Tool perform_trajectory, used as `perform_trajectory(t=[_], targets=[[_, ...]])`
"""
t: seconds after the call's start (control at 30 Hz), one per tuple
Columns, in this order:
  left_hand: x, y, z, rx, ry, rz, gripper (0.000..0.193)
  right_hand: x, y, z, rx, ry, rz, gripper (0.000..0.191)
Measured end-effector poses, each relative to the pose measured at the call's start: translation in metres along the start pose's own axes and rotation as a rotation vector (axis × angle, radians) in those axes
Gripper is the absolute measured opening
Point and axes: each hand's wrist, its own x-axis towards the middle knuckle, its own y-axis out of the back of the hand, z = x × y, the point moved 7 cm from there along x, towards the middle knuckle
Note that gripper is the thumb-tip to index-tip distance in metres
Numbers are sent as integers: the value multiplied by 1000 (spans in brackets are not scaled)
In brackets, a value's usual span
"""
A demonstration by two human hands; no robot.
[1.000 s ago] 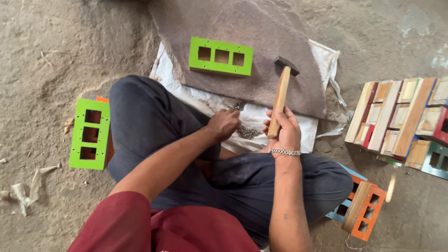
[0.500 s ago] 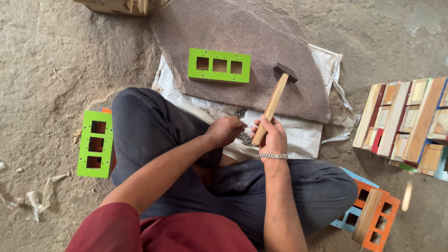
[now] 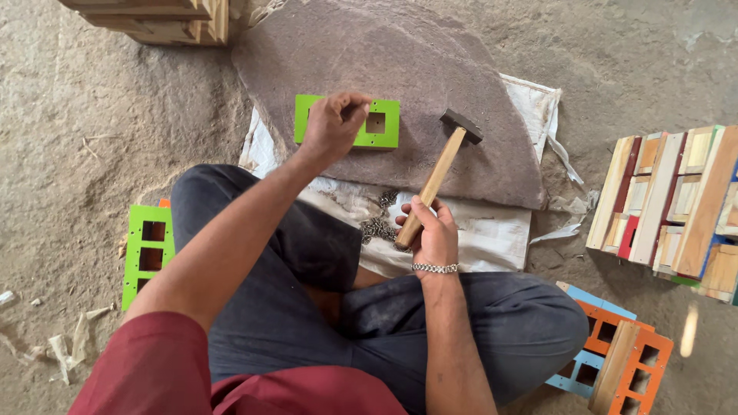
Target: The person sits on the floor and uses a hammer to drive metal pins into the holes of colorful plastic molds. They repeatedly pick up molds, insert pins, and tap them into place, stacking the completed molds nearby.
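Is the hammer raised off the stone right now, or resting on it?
Cannot tell for sure. The right hand grips the hammer low on its handle, with the head over the stone slab; contact is not visible.

A green frame (image 3: 361, 123) is pressed by the left hand (image 3: 332, 123) on a grey stone slab (image 3: 430, 69). A wooden-handled hammer (image 3: 437, 178) is gripped by the right hand (image 3: 430, 234) — its head rests on the slab.

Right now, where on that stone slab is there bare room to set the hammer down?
The stone slab is bare above and right of the hammer head. The green frame, under the left hand, fills its near-left part; nails crowd the cloth.
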Motion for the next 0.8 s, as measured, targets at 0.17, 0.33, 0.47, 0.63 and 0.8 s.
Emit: perform_trajectory(t=[0.17, 0.33, 0.47, 0.63, 0.8], targets=[[19, -6, 17, 224, -362, 16, 17, -1, -2, -3, 7, -6, -3, 38], [33, -17, -10, 214, -217, -11, 17, -1, -6, -4, 27, -18, -18, 39], [31, -19, -9, 251, -383, 86, 15, 1, -9, -5, 34, -9, -28, 39], [34, -24, -18, 243, -332, 42, 10, 7, -14, -10, 41, -27, -37, 33], [35, -22, -18, 212, -298, 38, 8, 14, -14, -20, 103, -51, -28, 29]])
